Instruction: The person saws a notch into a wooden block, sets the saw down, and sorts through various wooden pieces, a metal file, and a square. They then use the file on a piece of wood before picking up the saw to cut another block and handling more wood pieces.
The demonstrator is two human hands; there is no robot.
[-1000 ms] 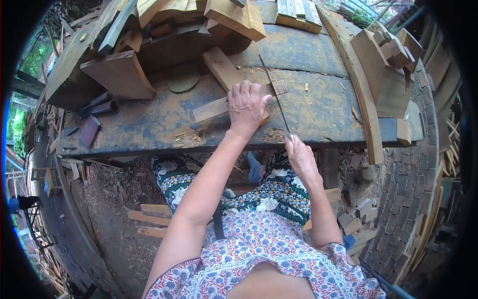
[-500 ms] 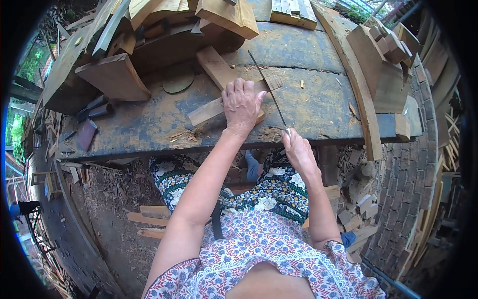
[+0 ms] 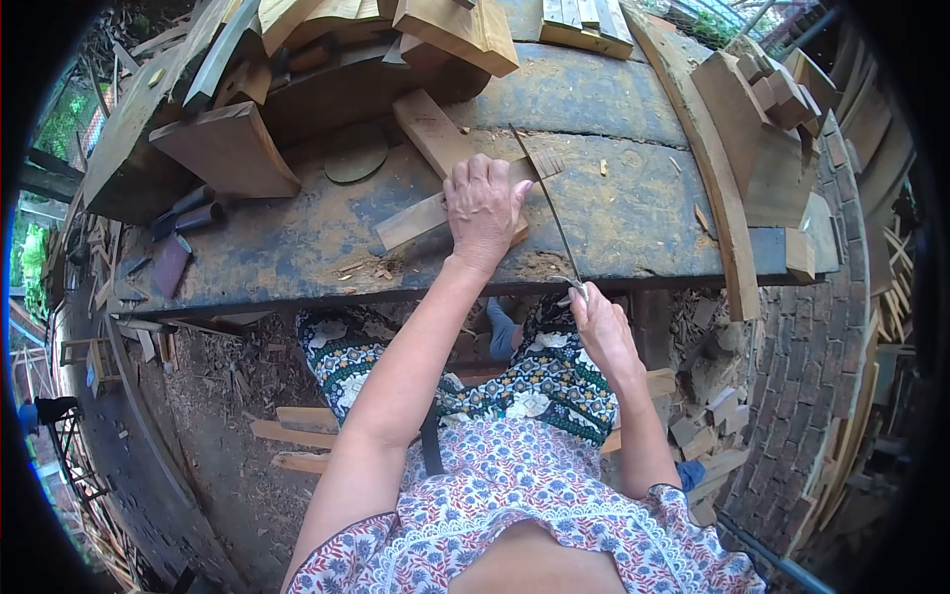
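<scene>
A narrow wooden strip (image 3: 412, 222) lies slantwise across a thicker wooden block (image 3: 432, 134) on the workbench. My left hand (image 3: 482, 210) presses down on the strip where the two pieces cross, its fingers wrapped over the wood. Several short parallel cuts mark the strip's right end. Across that end runs a long thin saw (image 3: 550, 206), seen nearly edge-on. Its near end is gripped by my right hand (image 3: 605, 329), just off the front edge of the bench. The handle is mostly hidden inside the fingers.
The worn workbench (image 3: 614, 218) carries a round wooden disc (image 3: 355, 163), dark-handled tools (image 3: 190, 213) and a small reddish block (image 3: 172, 265) at left. Larger offcuts (image 3: 226, 153) stand at the back left. A long plank (image 3: 727, 188) and stacked blocks (image 3: 782, 99) border the right side.
My right hand has drawn the saw back toward my body and slightly right. The left hand, strip and block hold essentially the same place.
</scene>
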